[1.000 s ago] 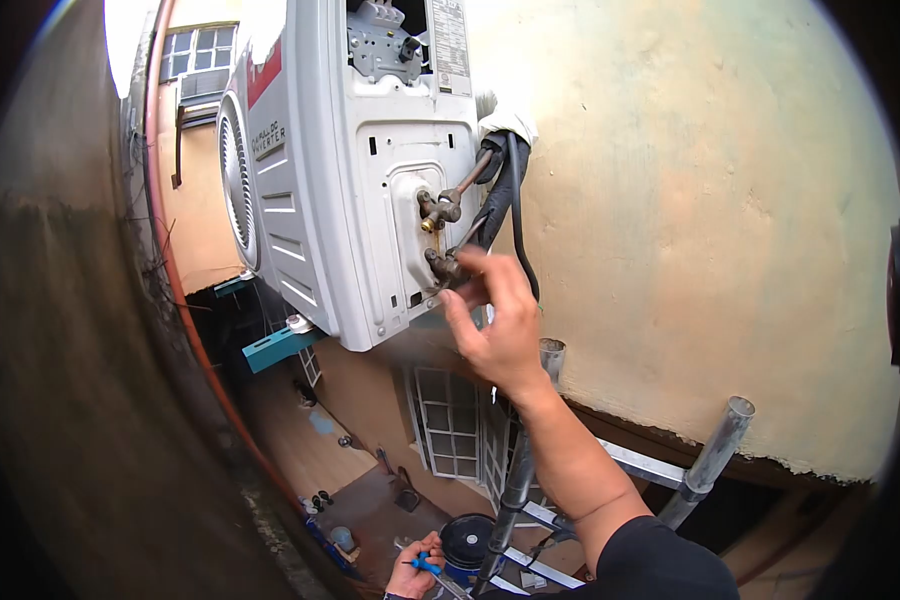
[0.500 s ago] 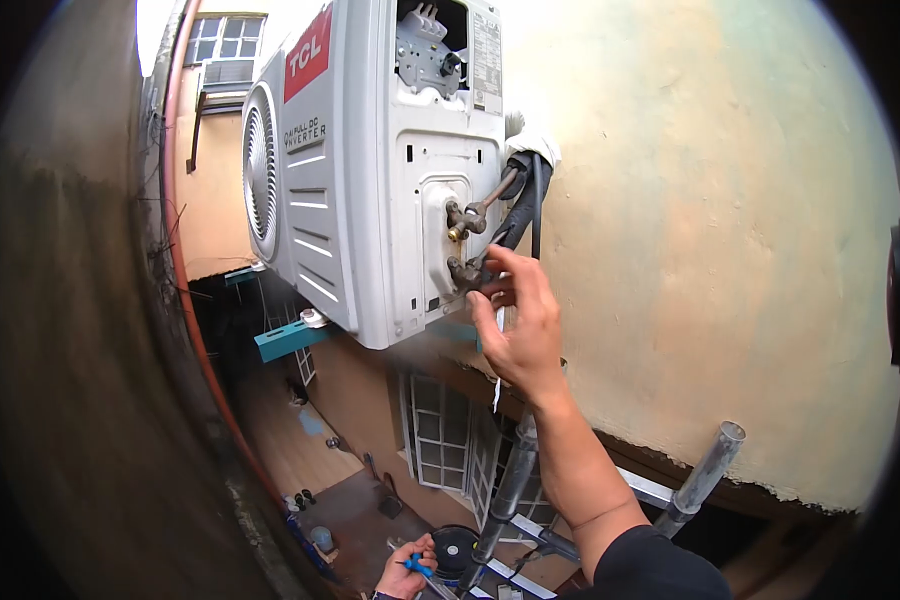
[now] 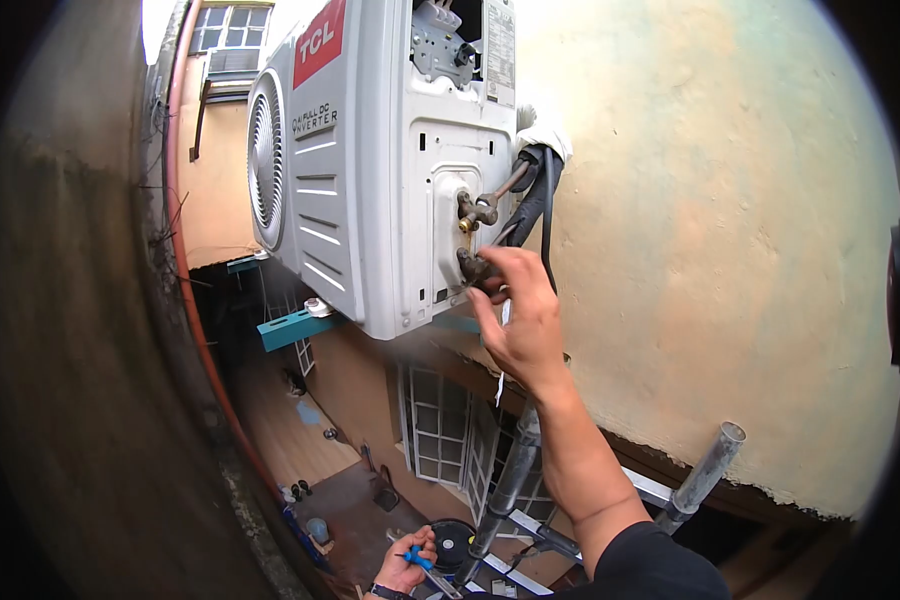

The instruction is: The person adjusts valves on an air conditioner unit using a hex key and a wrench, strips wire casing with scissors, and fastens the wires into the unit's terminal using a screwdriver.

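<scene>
My right hand (image 3: pixel 525 320) reaches up to the lower service valve (image 3: pixel 472 266) on the side of a white air conditioner outdoor unit (image 3: pixel 370 200). Thumb and fingers curl round the valve's fitting and partly hide it. Just above is the upper service valve (image 3: pixel 478 212), with a brass end and a copper pipe (image 3: pixel 511 180). Down at the bottom, my left hand (image 3: pixel 406 562) is closed round a blue-and-metal hand tool (image 3: pixel 417 559), whose exact kind I cannot make out.
Black insulated pipes (image 3: pixel 538 200) run down beside the wall (image 3: pixel 690 230). Teal brackets (image 3: pixel 295 328) carry the unit. Metal scaffold tubes (image 3: pixel 705 475) stand below me, with the ground far down. An orange pipe (image 3: pixel 185 280) runs along the dark wall at left.
The view has shifted slightly, so the unit sits a little higher and further right. My right hand stays at the lower valve. The left hand has turned slightly with the tool.
</scene>
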Demonstrator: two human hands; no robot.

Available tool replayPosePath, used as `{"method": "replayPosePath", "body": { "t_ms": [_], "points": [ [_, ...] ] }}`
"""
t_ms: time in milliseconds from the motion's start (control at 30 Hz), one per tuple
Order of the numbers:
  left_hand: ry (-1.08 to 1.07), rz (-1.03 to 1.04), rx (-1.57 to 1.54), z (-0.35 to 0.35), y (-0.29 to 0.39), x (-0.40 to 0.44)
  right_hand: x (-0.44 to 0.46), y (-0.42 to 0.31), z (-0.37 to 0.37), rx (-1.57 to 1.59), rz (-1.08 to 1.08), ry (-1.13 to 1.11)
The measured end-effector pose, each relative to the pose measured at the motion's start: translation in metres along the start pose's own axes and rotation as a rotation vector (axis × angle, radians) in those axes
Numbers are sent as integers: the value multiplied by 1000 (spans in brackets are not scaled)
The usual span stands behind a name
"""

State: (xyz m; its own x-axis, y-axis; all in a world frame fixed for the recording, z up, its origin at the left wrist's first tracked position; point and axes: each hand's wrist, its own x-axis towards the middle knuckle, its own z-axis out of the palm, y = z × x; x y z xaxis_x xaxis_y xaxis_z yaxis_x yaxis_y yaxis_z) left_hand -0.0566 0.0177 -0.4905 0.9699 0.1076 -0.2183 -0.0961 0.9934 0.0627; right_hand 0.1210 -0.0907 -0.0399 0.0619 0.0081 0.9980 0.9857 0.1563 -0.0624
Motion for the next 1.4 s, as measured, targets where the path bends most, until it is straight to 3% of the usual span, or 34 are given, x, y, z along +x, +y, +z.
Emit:
{"method": "replayPosePath", "body": {
  "t_ms": [133, 233, 300, 367, 400, 467, 500, 567, 700, 833, 933, 967, 1033, 1167, 1267, 1400],
  "points": [
    [33, 60, 78, 23, -2, 4, 9, 31, 7, -269, -187, -1],
    [-78, 119, 101, 54, -5, 1, -8, -12, 4, -114, -6, 146],
    [-201, 125, 156, 73, -2, -2, -67, -32, -7, -91, 42, -307],
    [-222, 147, 231, 96, -1, -11, -166, -21, -1, 128, 30, -789],
    [-223, 156, 229, 74, 7, -1, -205, -19, -4, 218, 110, -1020],
    [-446, 91, 201, 34, 19, 19, -261, -25, -8, 207, 340, -1202],
    [-523, 67, 193, 50, 16, 12, -269, -30, -11, 231, 404, -1127],
    [-176, 45, 287, 83, 6, -9, -275, -31, -22, 283, 383, -1106],
    [-217, -77, 185, 74, -1, 3, -287, -30, -34, 182, 472, -1135],
    [-262, -114, 214, 82, 3, 4, -295, -36, -33, 88, 338, -897],
    [-360, -70, 119, 81, 5, 6, -276, -37, -33, 237, 537, -717],
    [-365, -69, 120, 93, 4, -1, -257, -30, -34, 172, 478, -634],
    [-161, 29, 220, 124, 0, -22, -184, -21, -39, 132, 261, -468],
    [-130, 0, 187, 51, 15, 1, -10, -19, -52, -111, -331, -252],
    [-101, -44, 136, 14, 4, 7, 71, -20, -35, -262, -614, -318],
    [-100, -86, 46, -8, -5, 15, 104, 0, -18, -426, -781, -469]
  ]
}}
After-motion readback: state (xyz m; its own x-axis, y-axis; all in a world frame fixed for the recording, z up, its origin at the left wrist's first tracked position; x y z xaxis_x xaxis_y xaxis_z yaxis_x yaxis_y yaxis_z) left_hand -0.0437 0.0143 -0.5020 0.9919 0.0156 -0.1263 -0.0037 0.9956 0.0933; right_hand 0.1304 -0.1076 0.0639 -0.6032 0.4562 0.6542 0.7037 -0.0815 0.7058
